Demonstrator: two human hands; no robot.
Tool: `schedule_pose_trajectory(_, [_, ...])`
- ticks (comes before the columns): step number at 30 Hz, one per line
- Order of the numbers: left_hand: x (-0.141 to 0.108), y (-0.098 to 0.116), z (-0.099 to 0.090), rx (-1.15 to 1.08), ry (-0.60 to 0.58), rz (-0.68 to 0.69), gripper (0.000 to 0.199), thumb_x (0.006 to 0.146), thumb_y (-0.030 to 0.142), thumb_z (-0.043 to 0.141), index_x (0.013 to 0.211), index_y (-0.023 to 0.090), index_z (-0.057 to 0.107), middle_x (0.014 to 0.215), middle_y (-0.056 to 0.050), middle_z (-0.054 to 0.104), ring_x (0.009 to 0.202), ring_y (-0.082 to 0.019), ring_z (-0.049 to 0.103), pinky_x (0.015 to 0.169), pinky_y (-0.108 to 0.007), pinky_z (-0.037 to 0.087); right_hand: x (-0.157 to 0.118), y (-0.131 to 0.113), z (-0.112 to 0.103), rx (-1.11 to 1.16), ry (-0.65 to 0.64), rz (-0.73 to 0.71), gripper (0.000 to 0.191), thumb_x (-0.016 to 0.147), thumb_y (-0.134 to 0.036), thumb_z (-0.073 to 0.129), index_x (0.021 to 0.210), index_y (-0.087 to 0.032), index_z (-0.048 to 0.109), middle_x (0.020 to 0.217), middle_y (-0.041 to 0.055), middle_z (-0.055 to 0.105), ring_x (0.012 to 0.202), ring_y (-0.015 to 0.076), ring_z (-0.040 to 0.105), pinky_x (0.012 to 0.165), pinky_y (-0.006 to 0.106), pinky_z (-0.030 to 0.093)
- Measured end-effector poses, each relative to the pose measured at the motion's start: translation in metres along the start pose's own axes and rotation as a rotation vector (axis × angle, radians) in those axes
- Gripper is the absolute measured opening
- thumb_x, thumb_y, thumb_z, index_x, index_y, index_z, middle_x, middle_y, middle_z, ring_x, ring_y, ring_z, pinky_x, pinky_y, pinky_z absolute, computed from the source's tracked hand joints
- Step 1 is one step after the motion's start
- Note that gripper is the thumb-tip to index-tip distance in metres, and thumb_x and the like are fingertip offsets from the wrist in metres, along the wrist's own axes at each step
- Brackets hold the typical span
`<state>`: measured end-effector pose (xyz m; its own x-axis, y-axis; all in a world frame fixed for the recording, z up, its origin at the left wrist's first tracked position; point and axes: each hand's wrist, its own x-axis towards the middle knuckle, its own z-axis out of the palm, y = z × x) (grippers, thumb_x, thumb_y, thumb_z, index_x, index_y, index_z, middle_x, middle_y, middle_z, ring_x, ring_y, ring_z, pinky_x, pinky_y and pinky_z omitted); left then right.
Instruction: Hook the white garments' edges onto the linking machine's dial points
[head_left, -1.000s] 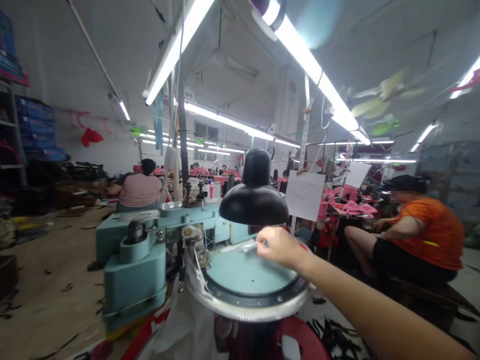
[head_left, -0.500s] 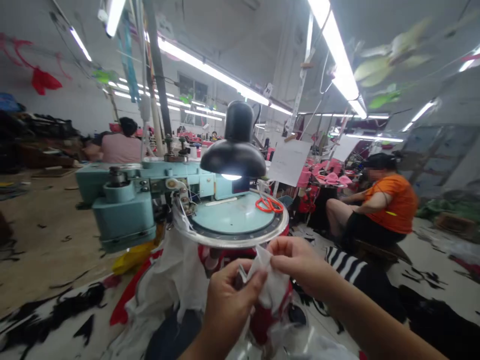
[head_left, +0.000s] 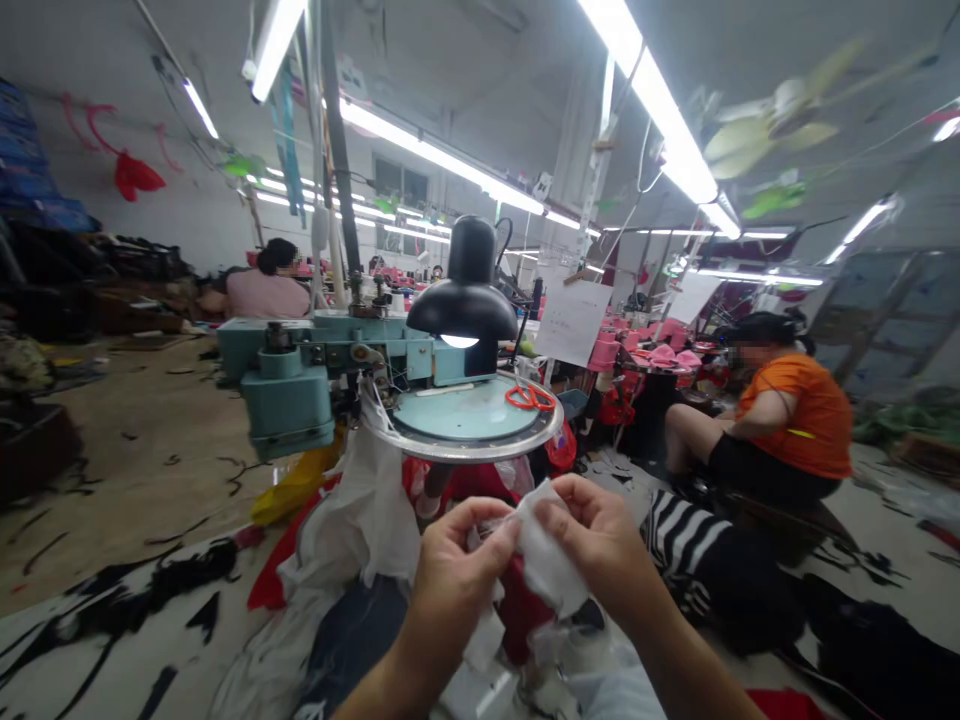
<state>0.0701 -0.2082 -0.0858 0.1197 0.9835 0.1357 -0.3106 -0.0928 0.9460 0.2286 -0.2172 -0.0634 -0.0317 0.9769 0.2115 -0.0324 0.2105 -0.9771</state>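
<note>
My left hand (head_left: 461, 560) pinches the edge of a piece of white fabric (head_left: 551, 555) between thumb and fingers. On the other side of it, my right hand (head_left: 592, 530) grips the same fabric, thumb in front. Both hands meet just below the front rim of a round machine plate (head_left: 465, 415), apart from it. Orange-handled scissors (head_left: 530, 398) lie on the plate's right side. The teal linking machine (head_left: 289, 400) extends to the left, and a black lamp (head_left: 466, 290) shines down over the plate.
White cloth (head_left: 356, 520) hangs from the plate's left side. A yellow bag (head_left: 296, 485) lies below the machine. Black-and-white striped fabric (head_left: 694, 550) is piled on the right. A person in an orange shirt (head_left: 799, 410) sits at right; another in pink (head_left: 266, 290) sits behind left.
My right hand has turned and moved closer to my left hand, now gripping more of the white fabric. The view has shifted slightly, so the machine appears farther right and smaller.
</note>
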Motion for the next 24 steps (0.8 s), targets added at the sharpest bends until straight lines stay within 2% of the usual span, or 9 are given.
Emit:
schedule_pose_trajectory(2, [0.001,0.001,-0.002,-0.08,0.025,-0.051,0.04,0.066,0.047,0.083,0.08,0.014,0.065,0.048,0.005,0.049,0.043,-0.005,0.037,0.042,-0.015,0.03,-0.002,0.0,-0.003,0.04,0.007,0.035,0.038,0.078,-0.05,0.077,0.087,-0.015,0.065,0.068,0.0024,0.068,0.052,0.01,0.054,0.047,0.019,0.04])
schedule_pose_trajectory(4, [0.003,0.003,-0.003,-0.171,-0.009,-0.124,0.042,0.065,0.049,0.083,0.079,0.014,0.063,0.043,0.007,0.044,0.039,-0.004,0.031,0.039,-0.015,0.024,-0.004,0.0,-0.005,0.095,0.021,0.063,0.039,0.076,-0.05,0.079,0.086,-0.015,0.065,0.068,0.0026,0.069,0.052,0.0105,0.055,0.048,0.02,0.041])
schedule_pose_trajectory(7, [0.002,0.008,-0.004,-0.234,-0.081,-0.195,0.045,0.063,0.048,0.085,0.082,0.013,0.065,0.041,0.007,0.045,0.036,-0.004,0.032,0.037,-0.015,0.022,-0.007,-0.001,-0.006,0.146,0.031,0.081,0.039,0.074,-0.049,0.081,0.084,-0.015,0.064,0.067,0.0023,0.07,0.051,0.0108,0.056,0.048,0.02,0.041])
schedule_pose_trajectory(13, [-0.006,0.014,-0.009,-0.295,-0.068,-0.192,0.057,0.056,0.03,0.092,0.104,0.013,0.067,0.073,0.0,0.067,0.04,-0.002,0.043,0.039,-0.015,0.028,-0.009,-0.002,-0.005,0.187,0.046,0.103,0.039,0.071,-0.047,0.084,0.083,-0.016,0.065,0.066,0.0015,0.069,0.052,0.011,0.055,0.048,0.021,0.04])
schedule_pose_trajectory(18, [-0.009,0.014,-0.011,-0.191,-0.136,-0.098,0.062,0.06,0.03,0.091,0.115,0.017,0.068,0.082,-0.001,0.067,0.048,-0.003,0.048,0.047,-0.016,0.037,-0.008,-0.003,-0.003,0.227,0.053,0.118,0.039,0.069,-0.047,0.085,0.081,-0.016,0.064,0.066,0.0009,0.069,0.052,0.0106,0.056,0.049,0.02,0.04])
schedule_pose_trajectory(20, [-0.007,0.014,-0.008,-0.069,-0.163,-0.043,0.056,0.06,0.031,0.091,0.111,0.016,0.072,0.08,-0.001,0.065,0.057,-0.006,0.052,0.054,-0.017,0.041,-0.008,-0.003,-0.001,0.231,0.022,0.11,0.038,0.07,-0.046,0.085,0.082,-0.016,0.064,0.067,0.0015,0.07,0.053,0.011,0.058,0.05,0.02,0.042])
schedule_pose_trajectory(22, [-0.005,0.014,-0.005,0.06,-0.189,-0.012,0.043,0.064,0.035,0.089,0.097,0.011,0.077,0.075,-0.003,0.066,0.064,-0.01,0.055,0.058,-0.018,0.043,-0.008,-0.004,0.0,0.234,0.005,0.101,0.038,0.07,-0.046,0.085,0.081,-0.015,0.064,0.068,0.0017,0.07,0.055,0.0117,0.059,0.051,0.021,0.043])
schedule_pose_trajectory(24, [-0.002,0.014,-0.005,0.121,-0.186,-0.012,0.037,0.067,0.041,0.086,0.081,0.009,0.076,0.07,-0.006,0.067,0.062,-0.012,0.055,0.056,-0.02,0.043,-0.007,-0.005,-0.001,0.239,0.03,0.102,0.039,0.069,-0.046,0.086,0.08,-0.015,0.064,0.066,0.001,0.069,0.053,0.0115,0.058,0.05,0.021,0.043])
